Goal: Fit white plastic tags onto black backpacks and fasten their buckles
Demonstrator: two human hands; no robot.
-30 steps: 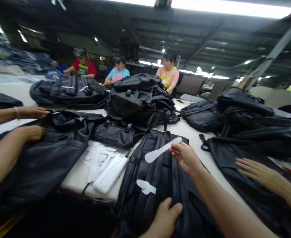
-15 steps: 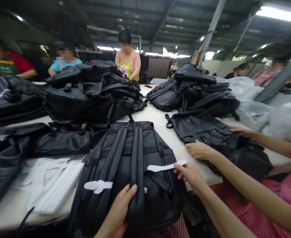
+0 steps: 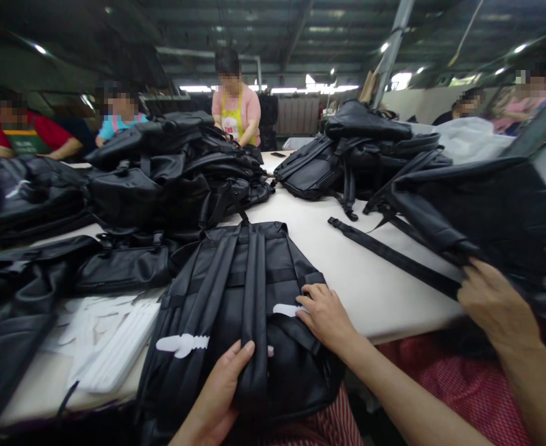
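A black backpack point(image 3: 235, 291) lies back-up on the table edge in front of me, straps running lengthwise. My left hand point(image 3: 217, 396) is closed round the lower end of one shoulder strap point(image 3: 254, 322). My right hand point(image 3: 326, 317) pinches a white toothed plastic strip point(image 3: 284, 310) and presses it flat on the backpack beside a cross strap; most of the strip is under my fingers. A second white strip point(image 3: 182, 344) lies across the straps on the left.
A stack of white plastic strips point(image 3: 114, 353) sits on the table point(image 3: 370, 285) to the left. Piles of black backpacks point(image 3: 180, 167) cover the far side. A co-worker's hand point(image 3: 496, 303) at right lifts another black backpack point(image 3: 477, 204). Several people stand behind.
My right hand moved left and down, bringing the white strip onto the backpack. The co-worker on the right lifted their backpack off the table, baring the tabletop.
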